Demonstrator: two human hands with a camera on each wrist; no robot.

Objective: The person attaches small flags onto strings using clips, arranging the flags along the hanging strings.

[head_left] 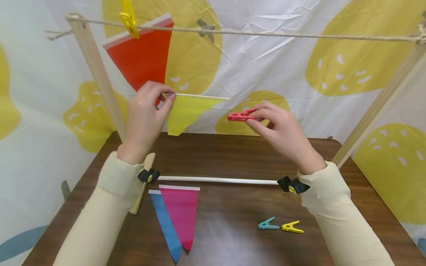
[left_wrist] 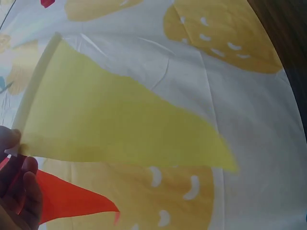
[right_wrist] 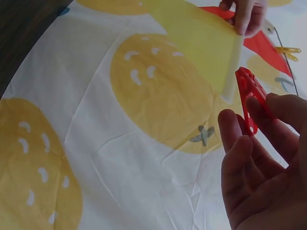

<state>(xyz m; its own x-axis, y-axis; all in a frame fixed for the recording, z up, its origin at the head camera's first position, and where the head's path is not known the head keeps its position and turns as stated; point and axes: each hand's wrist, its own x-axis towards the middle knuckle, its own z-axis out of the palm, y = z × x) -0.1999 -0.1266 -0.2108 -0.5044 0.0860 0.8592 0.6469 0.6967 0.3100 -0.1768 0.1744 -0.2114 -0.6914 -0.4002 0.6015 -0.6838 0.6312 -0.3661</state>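
My left hand (head_left: 146, 114) pinches a yellow pennant (head_left: 186, 112) by one end of its white top strip, and the cloth hangs below the rope. In the left wrist view the yellow pennant (left_wrist: 115, 110) spreads out from the fingertips at the left edge. My right hand (head_left: 283, 131) holds a red clothespin (head_left: 239, 116) between thumb and fingers, its nose toward the pennant's free corner, a small gap apart. The right wrist view shows this red clothespin (right_wrist: 250, 93) near the strip. Behind the left hand a red pennant (head_left: 143, 55) hangs tilted from the rope (head_left: 253, 34) by a yellow clothespin (head_left: 129, 20).
Two wooden posts (head_left: 96, 70) carry the rope, with a white rod (head_left: 219, 180) low between them. On the brown table (head_left: 233, 155) lie a pink pennant (head_left: 181, 210) overlapping a blue pennant (head_left: 166, 221), plus a teal clothespin (head_left: 268, 224) and a second yellow clothespin (head_left: 292, 227).
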